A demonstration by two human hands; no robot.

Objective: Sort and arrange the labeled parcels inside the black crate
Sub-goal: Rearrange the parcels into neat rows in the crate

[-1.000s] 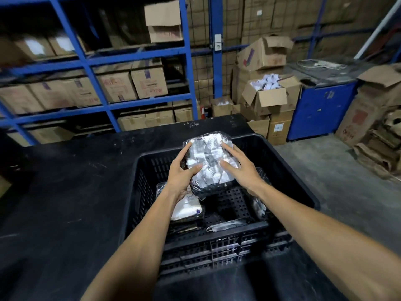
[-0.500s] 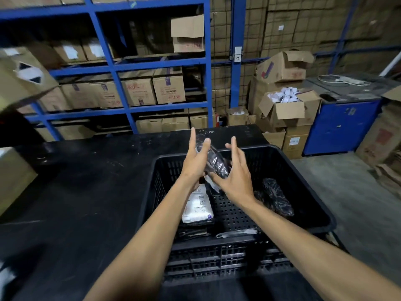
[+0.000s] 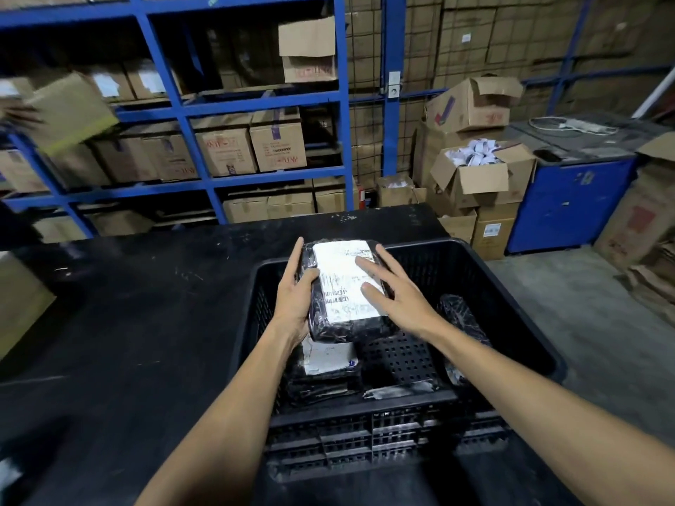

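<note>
A black-wrapped parcel (image 3: 338,315) with a white shipping label facing up is held over the black crate (image 3: 518,308). My left hand (image 3: 294,294) grips its left edge, thumb on top. My right hand (image 3: 396,292) lies on the label's right side with fingers spread. Below it, at the crate's left, another labeled parcel (image 3: 328,359) rests on a dark stack. A third black-wrapped parcel (image 3: 462,319) leans against the crate's right wall. A flat strip-like packet (image 3: 400,390) lies by the near wall.
The crate sits on a black table (image 3: 128,323). Blue shelving (image 3: 190,115) with cardboard boxes stands behind. Open cartons (image 3: 475,177) and a blue cabinet (image 3: 569,202) are at the right, with concrete floor (image 3: 584,304) beside the crate.
The parcel was turned over between my hands: a second ago its plain wrapped side faced up, then it stood on edge, and now its white label faces up.
</note>
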